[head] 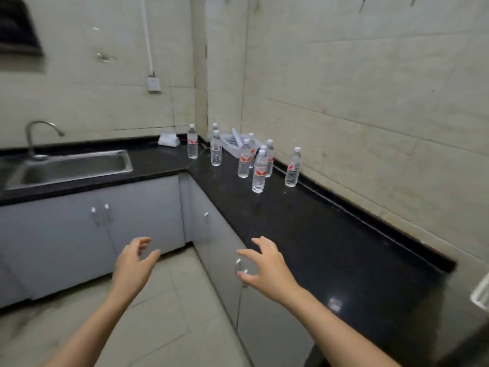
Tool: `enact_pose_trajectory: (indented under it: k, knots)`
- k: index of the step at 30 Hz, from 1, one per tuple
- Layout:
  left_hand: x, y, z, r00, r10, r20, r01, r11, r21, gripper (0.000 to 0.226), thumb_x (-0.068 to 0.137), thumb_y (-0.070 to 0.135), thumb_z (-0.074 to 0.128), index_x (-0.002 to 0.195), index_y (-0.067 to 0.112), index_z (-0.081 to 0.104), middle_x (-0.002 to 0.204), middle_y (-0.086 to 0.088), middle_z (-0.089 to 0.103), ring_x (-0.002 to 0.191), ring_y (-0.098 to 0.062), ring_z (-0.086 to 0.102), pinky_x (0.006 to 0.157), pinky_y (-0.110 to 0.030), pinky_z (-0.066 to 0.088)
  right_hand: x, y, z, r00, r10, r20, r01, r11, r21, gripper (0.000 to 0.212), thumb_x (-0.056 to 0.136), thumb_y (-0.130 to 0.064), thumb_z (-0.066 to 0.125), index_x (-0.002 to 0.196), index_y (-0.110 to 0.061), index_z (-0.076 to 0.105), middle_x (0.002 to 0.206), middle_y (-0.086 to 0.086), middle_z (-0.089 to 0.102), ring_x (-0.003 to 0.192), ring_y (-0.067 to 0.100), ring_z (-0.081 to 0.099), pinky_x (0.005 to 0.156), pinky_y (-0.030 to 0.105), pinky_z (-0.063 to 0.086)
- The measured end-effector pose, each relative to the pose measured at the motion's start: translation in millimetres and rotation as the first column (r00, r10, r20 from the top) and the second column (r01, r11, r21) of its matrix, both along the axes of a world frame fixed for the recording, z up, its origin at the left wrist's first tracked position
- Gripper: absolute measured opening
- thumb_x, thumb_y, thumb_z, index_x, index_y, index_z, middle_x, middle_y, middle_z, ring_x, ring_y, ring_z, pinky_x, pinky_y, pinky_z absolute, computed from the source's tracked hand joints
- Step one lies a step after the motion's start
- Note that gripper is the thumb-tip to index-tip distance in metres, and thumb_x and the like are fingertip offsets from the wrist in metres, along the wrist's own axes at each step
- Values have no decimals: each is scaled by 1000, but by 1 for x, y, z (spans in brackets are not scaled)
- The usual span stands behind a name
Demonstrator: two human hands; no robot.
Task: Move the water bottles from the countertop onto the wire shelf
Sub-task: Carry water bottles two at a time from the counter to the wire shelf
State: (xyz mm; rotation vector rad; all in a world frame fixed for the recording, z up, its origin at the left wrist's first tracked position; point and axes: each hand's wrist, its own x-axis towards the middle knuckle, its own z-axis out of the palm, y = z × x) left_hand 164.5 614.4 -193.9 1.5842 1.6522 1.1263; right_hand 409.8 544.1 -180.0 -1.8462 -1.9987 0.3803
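Fingers [143, 242] of the left hand [133, 264] and right hand [268, 263] are spread and loosely curved, holding nothing, in front of the grey cabinets [66, 234]. The water bottles [259, 172] stand upright near the far corner of the black countertop [304, 221], well apart from both hands.

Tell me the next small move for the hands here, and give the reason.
Probably reach the right hand forward to the nearest water bottle and grip it. Both hands are open and empty, the left hand too, and hang well short of the bottles, which all stand upright and untouched on the countertop.
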Motion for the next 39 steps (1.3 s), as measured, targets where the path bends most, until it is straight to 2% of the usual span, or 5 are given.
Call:
enact_pose_trajectory:
  k: [9, 13, 26, 32, 39]
  knots:
    - [-148, 7, -56, 953, 274, 130, -262, 960, -101, 29, 82, 2, 57, 111, -1, 55, 117, -23, 57, 109, -36, 52, 93, -42, 38, -111, 90, -30, 993, 116, -8, -116, 989, -87, 48, 84, -35, 58, 131, -28, 45, 147, 7, 29, 140, 19, 16, 112, 32, 19]
    - [-176, 34, -67, 939, 304, 160, -288, 950, -119, 20, 83, 4, 58, 100, 14, 53, 113, -19, 58, 105, -32, 52, 91, -41, 38, -124, 134, -40, 991, 126, -52, -131, 985, -115, 51, 82, -39, 60, 129, -26, 48, 144, 9, 33, 138, 21, 22, 112, 31, 19]
    - [-235, 237, -47, 928, 372, 36, -373, 927, 27, 17, 82, 4, 59, 98, 10, 58, 113, -19, 60, 108, -35, 54, 89, -38, 37, -169, 376, -36, 960, 140, -241, -146, 989, -7, 42, 84, -24, 61, 125, -20, 51, 133, 9, 44, 129, 20, 35, 101, 20, 23]
    - [-267, 303, -74, 895, 446, 31, -445, 895, -40, 18, 80, 0, 61, 99, 0, 61, 108, -23, 61, 104, -38, 56, 84, -34, 36, -224, 458, -54, 944, 216, -250, -240, 968, -71, 43, 85, -26, 59, 127, -21, 49, 132, 8, 43, 129, 21, 35, 100, 19, 24]
    - [-300, 432, -83, 918, 390, 75, -387, 921, -48, 22, 84, 5, 58, 105, -1, 59, 114, -21, 58, 110, -35, 51, 90, -39, 37, -270, 551, -71, 961, 168, -220, -196, 974, -110, 44, 86, -27, 58, 128, -21, 48, 134, 8, 41, 129, 20, 33, 104, 22, 25]
